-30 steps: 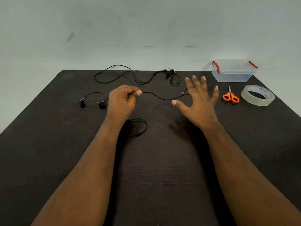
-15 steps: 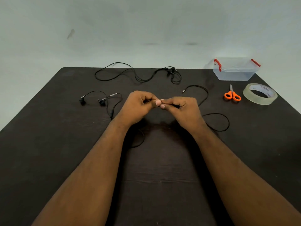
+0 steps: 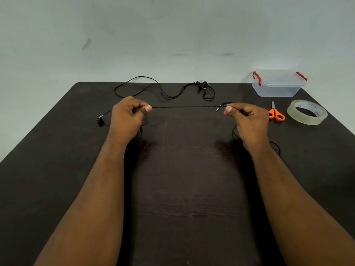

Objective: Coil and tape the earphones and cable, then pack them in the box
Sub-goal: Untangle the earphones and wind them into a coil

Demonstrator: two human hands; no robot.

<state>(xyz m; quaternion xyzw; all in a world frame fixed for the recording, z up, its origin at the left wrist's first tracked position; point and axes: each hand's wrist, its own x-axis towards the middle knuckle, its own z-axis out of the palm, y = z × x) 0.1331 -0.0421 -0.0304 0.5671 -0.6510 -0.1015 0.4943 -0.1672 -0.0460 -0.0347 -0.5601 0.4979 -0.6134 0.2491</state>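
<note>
A thin black earphone cable (image 3: 184, 107) is stretched taut between my two hands above the dark table. My left hand (image 3: 128, 117) pinches it at the left, my right hand (image 3: 245, 118) pinches it at the right, near its metal plug (image 3: 218, 108). One black earbud (image 3: 99, 120) of this set lies left of my left hand. Slack cable loops under my right wrist. A second black earphone set (image 3: 165, 91) lies tangled along the table's far edge. The clear plastic box (image 3: 278, 83) with red clips stands closed at the far right.
Orange-handled scissors (image 3: 275, 114) lie right of my right hand. A roll of clear tape (image 3: 307, 114) lies flat beyond them near the right edge. The dark table (image 3: 182, 189) ends at a pale wall behind.
My hands, which met at the table's middle half a second ago, have moved apart, drawing the cable straight between them. A second ago my right hand was open and held nothing.
</note>
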